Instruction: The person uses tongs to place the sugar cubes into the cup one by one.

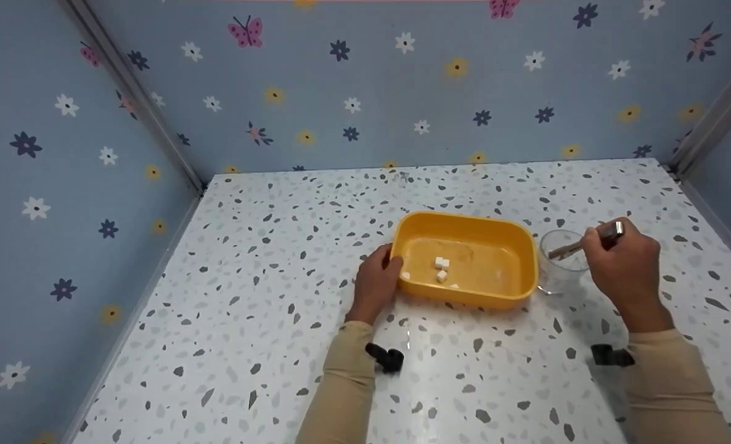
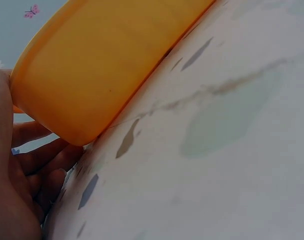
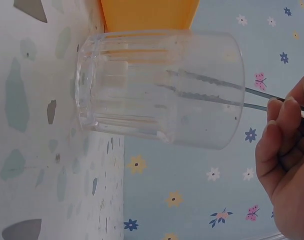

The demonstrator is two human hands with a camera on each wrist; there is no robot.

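A yellow rectangular tub (image 1: pixel 467 297) stands on the speckled table with several small white cubes (image 1: pixel 442 275) inside. My left hand (image 1: pixel 376 280) grips its left end, the thumb at the rim and the fingers against the outside wall. Right of the tub, almost against it, a clear glass (image 3: pixel 202 132) stands upright. My right hand (image 1: pixel 624 265) pinches metal tweezers (image 1: pixel 572 249) above the glass. In the right wrist view their two tips reach down inside it, slightly apart. A pale cube-like shape (image 3: pixel 115 75) shows near the glass's bottom, apart from the tips.
The speckled white table (image 1: pixel 248 277) runs back to a blue flowered wall (image 1: pixel 390 80). Similar panels close off the left (image 1: pixel 88 203) and right sides. A dark wrist mount (image 1: pixel 387 357) sticks out from each sleeve.
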